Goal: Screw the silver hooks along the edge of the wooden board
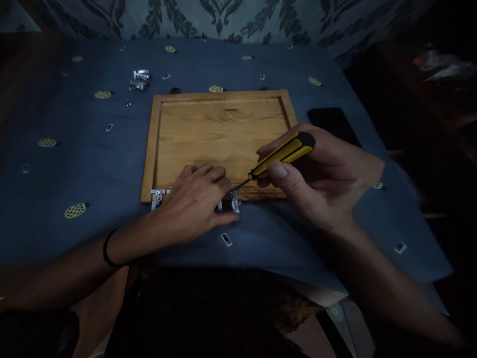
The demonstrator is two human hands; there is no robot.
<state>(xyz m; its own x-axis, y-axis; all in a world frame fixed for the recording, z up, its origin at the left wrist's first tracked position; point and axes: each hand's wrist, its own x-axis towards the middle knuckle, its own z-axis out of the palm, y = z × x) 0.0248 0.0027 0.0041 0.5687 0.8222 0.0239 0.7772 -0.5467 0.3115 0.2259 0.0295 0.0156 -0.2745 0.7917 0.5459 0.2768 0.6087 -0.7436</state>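
Observation:
A framed wooden panel point(208, 144) lies flat on the cloth. My right hand point(328, 174) grips a yellow and black screwdriver point(283, 155), tilted so its shaft runs down and left. Its tip meets a small metal hinge point(235, 204) at the panel's near edge. My left hand point(201, 194) rests over that edge, fingers curled and thumb against the hinge, steadying it. Whether a screw sits under the tip is too small to tell. Left of my left hand, another metal hinge point(157, 196) sits on the frame's near left corner, partly covered by the hand.
Loose metal hinges point(140, 80) lie on the blue patterned tablecloth point(74, 164) at the back left, with small screws point(128, 103) nearby. A dark flat phone-like object point(333, 123) lies right of the panel. Patterned wallpaper point(219, 20) rises behind the table.

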